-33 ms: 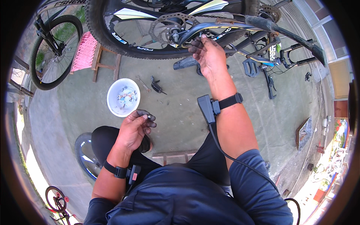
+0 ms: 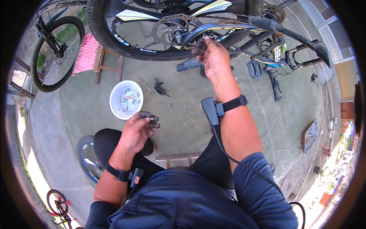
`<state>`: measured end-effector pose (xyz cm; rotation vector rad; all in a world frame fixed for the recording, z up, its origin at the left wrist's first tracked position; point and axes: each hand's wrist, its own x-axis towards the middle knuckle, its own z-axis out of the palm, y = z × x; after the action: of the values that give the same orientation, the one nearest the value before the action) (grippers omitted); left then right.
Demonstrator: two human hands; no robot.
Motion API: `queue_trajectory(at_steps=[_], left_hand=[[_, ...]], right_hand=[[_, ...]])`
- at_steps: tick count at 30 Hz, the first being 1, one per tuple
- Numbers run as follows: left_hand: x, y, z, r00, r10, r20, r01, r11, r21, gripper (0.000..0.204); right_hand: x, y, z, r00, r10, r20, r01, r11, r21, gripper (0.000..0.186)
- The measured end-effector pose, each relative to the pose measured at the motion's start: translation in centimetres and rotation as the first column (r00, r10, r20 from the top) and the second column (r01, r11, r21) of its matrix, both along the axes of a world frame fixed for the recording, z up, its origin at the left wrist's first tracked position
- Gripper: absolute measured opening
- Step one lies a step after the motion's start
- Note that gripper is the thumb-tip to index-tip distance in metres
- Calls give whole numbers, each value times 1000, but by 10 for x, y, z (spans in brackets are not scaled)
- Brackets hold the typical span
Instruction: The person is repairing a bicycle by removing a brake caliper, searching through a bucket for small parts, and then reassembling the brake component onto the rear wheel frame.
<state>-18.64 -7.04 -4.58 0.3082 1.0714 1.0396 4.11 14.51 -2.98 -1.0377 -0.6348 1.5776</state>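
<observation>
Left hand [image 2: 138, 129] pinches a small metal nut [image 2: 151, 118]; greasy right hand [image 2: 211, 53] grips black bicycle frame [image 2: 228, 28] beside disc rotor [image 2: 167, 31]

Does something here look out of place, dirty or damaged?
Nothing looks broken. Both hands are black with grease: the right hand at the bicycle frame beside the brake disc, the left hand pinching a small metal part. Loose tools lie on the floor near the white bowl.

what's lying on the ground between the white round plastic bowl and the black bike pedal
In the head view, a slim metal wrench and a small black brake lever part lie on the concrete floor beside the white round plastic bowl, toward the black bike pedal.
</observation>
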Motion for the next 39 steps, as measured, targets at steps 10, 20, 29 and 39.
queue_trajectory(at_steps=[10,20,29,39], left_hand=[[86,114,38,999,16,-44,-10,991,130,19],[140,148,39,992,44,117,-59,991,123,17],[156,146,42,984,23,179,-46,991,126,16],[155,141,47,997,14,74,-26,987,156,13]], right_hand=[[4,-22,2,973,178,149,-191,978,78,15],[37,-30,1,859,76,506,-238,935,264,23],[62,-37,19,648,-171,742,-345,803,486,24],[70,-40,19,763,-27,646,-376,795,477,23]])
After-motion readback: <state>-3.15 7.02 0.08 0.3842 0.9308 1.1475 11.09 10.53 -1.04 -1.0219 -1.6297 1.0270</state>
